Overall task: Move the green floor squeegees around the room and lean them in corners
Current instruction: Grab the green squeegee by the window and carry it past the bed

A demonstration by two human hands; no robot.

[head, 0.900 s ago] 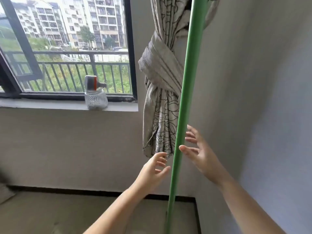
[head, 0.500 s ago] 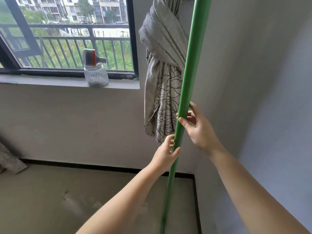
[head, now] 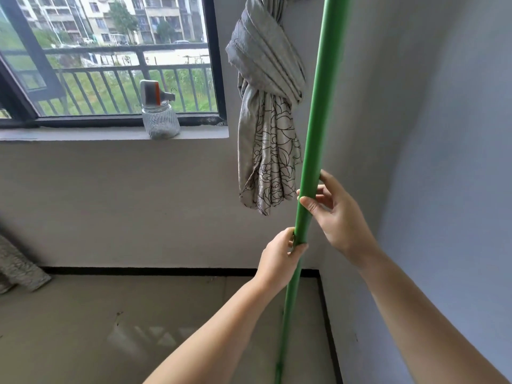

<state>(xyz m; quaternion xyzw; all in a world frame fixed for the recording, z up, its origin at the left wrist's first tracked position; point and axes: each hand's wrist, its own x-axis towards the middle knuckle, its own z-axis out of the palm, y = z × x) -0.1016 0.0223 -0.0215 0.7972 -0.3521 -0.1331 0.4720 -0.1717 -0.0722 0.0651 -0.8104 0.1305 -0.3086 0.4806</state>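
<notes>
Squeegee pole (head: 315, 128) stands in the corner; left hand (head: 279, 259) wraps it, right hand (head: 338, 214) pinches loosely (head unseen). Other squeegees: not visible.

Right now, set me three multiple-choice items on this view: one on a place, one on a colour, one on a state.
1. Where does the glass jar stand?
A. on the floor
B. on the window sill
C. in a hand

2. What colour is the pole?
A. green
B. red
C. white

3. How is the curtain arranged?
A. spread across the window
B. lying on the floor
C. tied in a knot, hanging beside the window

Answers:
1 B: the jar rests on the sill, in front of the pane.
2 A: the long pole, which the left hand and the right hand both grip, is green from top to bottom.
3 C: the cloth is bunched into a knot, with its patterned end hanging loose below.
</notes>
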